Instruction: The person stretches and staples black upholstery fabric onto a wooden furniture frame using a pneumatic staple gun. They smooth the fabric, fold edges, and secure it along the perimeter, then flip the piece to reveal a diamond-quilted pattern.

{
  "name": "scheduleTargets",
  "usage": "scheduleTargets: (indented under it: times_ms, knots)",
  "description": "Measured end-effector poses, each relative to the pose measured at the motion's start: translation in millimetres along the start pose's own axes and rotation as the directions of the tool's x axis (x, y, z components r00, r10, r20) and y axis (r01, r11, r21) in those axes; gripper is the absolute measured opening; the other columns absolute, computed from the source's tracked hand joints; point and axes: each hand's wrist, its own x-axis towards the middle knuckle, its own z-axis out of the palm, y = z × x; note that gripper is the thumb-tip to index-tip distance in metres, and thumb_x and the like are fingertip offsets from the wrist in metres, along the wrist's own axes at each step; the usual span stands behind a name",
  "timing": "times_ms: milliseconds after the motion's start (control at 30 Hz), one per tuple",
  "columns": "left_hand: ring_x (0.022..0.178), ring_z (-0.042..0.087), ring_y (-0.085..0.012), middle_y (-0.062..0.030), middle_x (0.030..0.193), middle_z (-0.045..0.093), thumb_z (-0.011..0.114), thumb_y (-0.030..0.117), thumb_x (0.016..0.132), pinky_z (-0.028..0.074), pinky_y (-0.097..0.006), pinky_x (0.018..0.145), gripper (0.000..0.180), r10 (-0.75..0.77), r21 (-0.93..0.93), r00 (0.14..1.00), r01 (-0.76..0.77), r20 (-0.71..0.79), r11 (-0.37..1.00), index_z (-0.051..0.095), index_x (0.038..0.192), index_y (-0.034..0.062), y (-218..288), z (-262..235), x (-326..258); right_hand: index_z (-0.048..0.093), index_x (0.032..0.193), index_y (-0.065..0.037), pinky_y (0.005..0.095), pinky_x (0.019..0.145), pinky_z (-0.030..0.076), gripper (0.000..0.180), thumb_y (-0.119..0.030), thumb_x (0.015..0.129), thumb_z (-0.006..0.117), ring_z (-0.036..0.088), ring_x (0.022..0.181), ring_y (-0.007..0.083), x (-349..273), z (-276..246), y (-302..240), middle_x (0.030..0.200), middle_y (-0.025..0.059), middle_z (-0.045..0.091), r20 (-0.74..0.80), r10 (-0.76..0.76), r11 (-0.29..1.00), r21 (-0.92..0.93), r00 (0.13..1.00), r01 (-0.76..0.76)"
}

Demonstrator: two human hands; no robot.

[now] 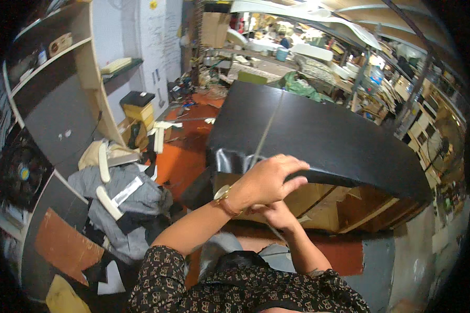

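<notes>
A large piece of furniture, perhaps a sofa frame, wears a taut black cover and lies with its wooden inside showing along the near edge. A thin pale strap crosses the cover and runs down toward my hands. My left hand, with a watch at its wrist, is at the cover's near edge, fingers stretched and thumb apart. Below it, partly hidden behind the left wrist, my right hand has its fingers curled. A length of the strap shows beneath that hand, which seems to grip it.
On the left, grey cloth and pale strips lie heaped beside a tall shelf unit. A black fan stands at the far left. Behind the furniture is a cluttered workbench with green plastic. Scraps litter the orange-red floor.
</notes>
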Motion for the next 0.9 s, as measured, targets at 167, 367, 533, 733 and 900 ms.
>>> scheduleTargets:
  times_ms: [167,367,533,733,900]
  knots:
    - [0.133,0.057,-0.0395,-0.0153,0.147,0.062,0.066,0.048,0.099,0.048,-0.049,0.111,0.055,-0.142,0.384,0.947,0.021,0.289,0.923,0.067,0.136,0.0074,-48.3,15.0,18.0,0.056,0.145,0.002,0.0447,0.104,0.052,0.050,-0.020,0.101,0.064,0.068,0.116,0.0382,7.9,2.5,12.6,0.123,0.0255,0.070,0.049,0.024,0.966,-0.259,0.999,-0.010]
    - [0.128,0.061,-0.0409,-0.0173,0.143,0.062,0.057,0.055,0.102,0.052,-0.053,0.101,0.057,-0.439,0.750,0.898,0.269,0.031,0.604,0.067,0.135,0.0097,-89.6,-23.3,15.0,0.063,0.143,-0.005,0.0414,0.090,0.057,0.048,-0.022,0.099,0.072,0.074,0.103,0.0319,-24.2,-45.1,2.5,0.120,0.0220,0.074,-0.297,-0.259,0.892,-0.437,0.919,0.111]
    - [0.142,0.054,-0.0369,-0.0170,0.160,0.050,0.040,0.061,0.107,0.042,-0.059,0.115,0.073,-0.762,0.816,0.613,0.538,-0.208,0.210,0.056,0.148,0.0032,-156.2,-57.8,42.9,0.071,0.130,-0.006,0.0394,0.089,0.057,0.043,-0.018,0.090,0.082,0.072,0.101,0.0300,-39.8,-65.1,-2.0,0.113,0.0151,0.076,-0.457,-0.370,0.863,-0.492,0.809,0.116]
    - [0.137,0.060,-0.0380,-0.0149,0.147,0.064,0.054,0.042,0.102,0.049,-0.056,0.110,0.049,-0.910,0.750,0.311,0.661,-0.272,0.001,0.071,0.135,0.0097,-238.1,-140.2,26.3,0.073,0.127,-0.013,0.0462,0.102,0.050,0.055,-0.019,0.076,0.091,0.062,0.118,0.0333,-72.1,-104.1,4.3,0.132,0.0068,0.069,-0.479,-0.754,0.495,-0.864,0.449,-0.091]
    - [0.120,0.067,-0.0441,-0.0179,0.127,0.074,0.060,0.023,0.098,0.053,-0.050,0.104,0.034,-0.616,0.752,0.590,0.659,-0.523,-0.007,0.076,0.121,0.0028,-200.3,-117.4,17.3,0.056,0.151,-0.028,0.0581,0.118,0.035,0.089,-0.028,0.070,0.093,0.042,0.147,0.0363,-64.4,-131.2,9.5,0.161,0.0044,0.047,-0.372,-0.683,0.308,-0.927,0.629,-0.213]
